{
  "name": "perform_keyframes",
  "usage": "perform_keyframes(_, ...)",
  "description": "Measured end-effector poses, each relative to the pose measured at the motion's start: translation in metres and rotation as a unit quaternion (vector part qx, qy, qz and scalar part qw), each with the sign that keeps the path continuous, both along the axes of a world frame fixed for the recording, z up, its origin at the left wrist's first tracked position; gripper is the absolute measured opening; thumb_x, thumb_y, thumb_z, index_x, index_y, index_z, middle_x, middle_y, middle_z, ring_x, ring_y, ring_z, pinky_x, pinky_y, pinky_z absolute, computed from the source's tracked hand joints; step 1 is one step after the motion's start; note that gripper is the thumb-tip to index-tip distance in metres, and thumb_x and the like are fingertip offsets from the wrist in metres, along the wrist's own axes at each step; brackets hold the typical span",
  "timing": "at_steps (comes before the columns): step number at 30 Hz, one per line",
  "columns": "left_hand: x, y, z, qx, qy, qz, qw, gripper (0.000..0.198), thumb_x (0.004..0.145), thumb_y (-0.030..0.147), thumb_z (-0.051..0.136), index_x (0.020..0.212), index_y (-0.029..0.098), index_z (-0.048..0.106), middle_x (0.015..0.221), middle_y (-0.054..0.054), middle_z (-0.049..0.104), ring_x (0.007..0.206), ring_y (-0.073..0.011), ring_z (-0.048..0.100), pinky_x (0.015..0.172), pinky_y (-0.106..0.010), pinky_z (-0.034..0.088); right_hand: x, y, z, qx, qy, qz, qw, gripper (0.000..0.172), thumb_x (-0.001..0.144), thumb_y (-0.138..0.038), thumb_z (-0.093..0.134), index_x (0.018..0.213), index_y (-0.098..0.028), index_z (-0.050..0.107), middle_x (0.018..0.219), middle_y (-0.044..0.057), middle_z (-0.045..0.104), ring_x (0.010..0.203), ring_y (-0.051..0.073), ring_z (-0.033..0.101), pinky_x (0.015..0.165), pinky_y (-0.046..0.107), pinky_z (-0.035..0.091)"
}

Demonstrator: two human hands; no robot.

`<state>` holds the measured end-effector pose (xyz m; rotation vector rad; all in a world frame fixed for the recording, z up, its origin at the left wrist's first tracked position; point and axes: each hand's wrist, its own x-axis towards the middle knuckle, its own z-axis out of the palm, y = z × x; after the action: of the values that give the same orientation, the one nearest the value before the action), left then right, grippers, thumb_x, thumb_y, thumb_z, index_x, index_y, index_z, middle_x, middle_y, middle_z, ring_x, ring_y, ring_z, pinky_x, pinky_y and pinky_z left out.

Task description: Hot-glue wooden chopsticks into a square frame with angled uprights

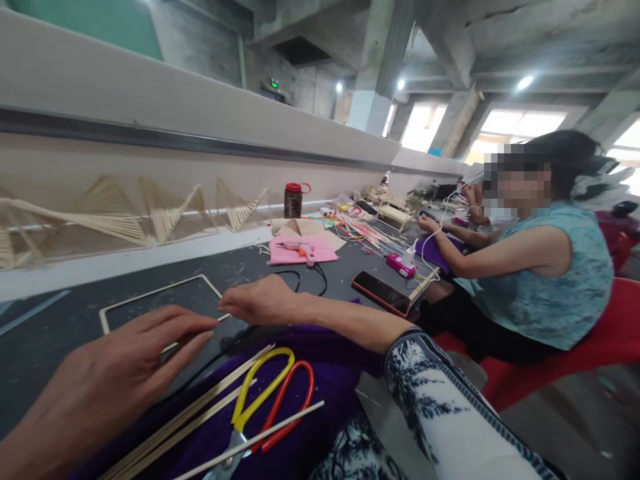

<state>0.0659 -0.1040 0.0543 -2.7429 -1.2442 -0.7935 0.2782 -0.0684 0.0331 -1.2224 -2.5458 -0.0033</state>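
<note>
A rectangular frame of thin wooden sticks (155, 289) stands tilted just above the dark table, held at its near right corner. My left hand (145, 360) pinches its near side between thumb and fingers. Close beside it, my right hand (260, 300) is closed on the frame's right corner, fingertips pressed together. A short length of stick shows between the two hands. Below them, on purple cloth over my lap, lie several loose wooden sticks (200, 404) and scissors (241, 420) with one yellow and one red handle.
A pink glue gun (309, 253) rests on a pink pad (280, 252), near a brown bottle (293, 201). Right of it are a phone (381, 292) and a magenta power socket (400, 265). Stick models (110, 213) line the wall. A co-worker (545, 280) sits at right.
</note>
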Motion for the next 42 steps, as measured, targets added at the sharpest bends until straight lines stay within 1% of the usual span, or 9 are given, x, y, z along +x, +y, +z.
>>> perform_keyframes(3,0.006,-0.009,0.007,0.037,-0.017,-0.015,0.999,0.034,0.083,0.056,0.042,0.095,0.037,0.068,0.097,0.007,0.069,0.08,-0.0154,0.067,0.064,-0.025,0.051,0.004,-0.008,-0.006,0.0,0.025,-0.002,1.0,0.025,0.096,-0.038,0.039,0.105,-0.026,0.059,0.106,-0.002,0.068,0.092,0.014,0.062,0.064,0.022,0.037)
perform_keyframes(7,0.014,-0.021,0.015,0.049,-0.037,-0.046,0.997,0.031,0.085,0.052,0.043,0.091,0.036,0.069,0.092,0.007,0.069,0.078,-0.0137,0.067,0.062,-0.023,0.051,0.014,-0.019,-0.009,-0.014,0.036,-0.017,0.999,0.023,0.095,-0.036,0.042,0.103,-0.025,0.061,0.101,-0.002,0.069,0.088,0.013,0.063,0.063,0.022,0.035)
perform_keyframes(12,0.025,-0.036,0.022,0.062,-0.061,-0.066,0.994,0.032,0.086,0.05,0.042,0.088,0.033,0.069,0.089,0.005,0.069,0.073,-0.0146,0.067,0.056,-0.024,0.051,0.019,-0.019,-0.008,0.004,0.029,-0.036,0.999,0.024,0.094,-0.037,0.042,0.103,-0.025,0.061,0.093,-0.003,0.069,0.081,0.013,0.061,0.06,0.022,0.031)
perform_keyframes(16,0.03,-0.042,0.011,0.067,-0.064,-0.091,0.992,0.032,0.087,0.048,0.042,0.089,0.031,0.069,0.092,0.002,0.07,0.077,-0.0167,0.067,0.058,-0.026,0.051,0.013,-0.013,-0.011,0.028,0.029,-0.039,0.998,0.023,0.094,-0.037,0.043,0.1,-0.024,0.061,0.089,-0.002,0.069,0.076,0.014,0.06,0.058,0.022,0.029)
perform_keyframes(21,0.034,-0.05,-0.004,0.067,-0.037,-0.115,0.99,0.033,0.089,0.042,0.041,0.086,0.026,0.069,0.088,-0.002,0.07,0.08,-0.0178,0.066,0.063,-0.027,0.05,0.007,-0.017,-0.027,0.042,0.048,-0.04,0.997,0.024,0.094,-0.037,0.043,0.1,-0.024,0.062,0.091,-0.001,0.07,0.077,0.013,0.061,0.062,0.022,0.033)
perform_keyframes(27,0.025,-0.061,0.003,0.046,0.018,-0.054,0.997,0.027,0.089,0.033,0.044,0.091,0.024,0.069,0.092,-0.002,0.068,0.087,-0.0155,0.063,0.066,-0.023,0.046,0.021,-0.022,-0.043,0.061,0.111,-0.032,0.991,0.021,0.091,-0.027,0.047,0.097,-0.02,0.066,0.092,0.004,0.07,0.08,0.014,0.061,0.069,0.023,0.039)
perform_keyframes(31,0.01,-0.061,0.004,0.035,0.004,0.014,0.999,0.026,0.088,0.032,0.047,0.092,0.02,0.07,0.093,-0.003,0.068,0.085,-0.0151,0.062,0.066,-0.024,0.044,0.034,-0.011,-0.045,0.104,0.197,-0.025,0.975,0.021,0.088,-0.027,0.049,0.088,-0.017,0.068,0.078,0.003,0.068,0.067,0.013,0.058,0.063,0.023,0.04)
perform_keyframes(35,-0.009,-0.065,-0.004,0.027,-0.035,0.067,0.997,0.024,0.086,0.029,0.05,0.092,0.019,0.071,0.091,-0.004,0.069,0.082,-0.0145,0.062,0.07,-0.025,0.045,0.041,-0.011,-0.047,0.127,0.256,-0.019,0.958,0.021,0.087,-0.03,0.051,0.085,-0.017,0.067,0.07,0.002,0.066,0.059,0.012,0.054,0.057,0.023,0.038)
perform_keyframes(42,-0.034,-0.055,-0.022,0.052,-0.075,0.138,0.986,0.022,0.083,0.027,0.051,0.088,0.019,0.072,0.087,-0.004,0.069,0.08,-0.0148,0.062,0.074,-0.027,0.045,0.057,-0.009,-0.057,0.169,0.227,-0.033,0.959,0.023,0.086,-0.032,0.051,0.085,-0.017,0.068,0.066,0.001,0.065,0.053,0.011,0.052,0.054,0.023,0.037)
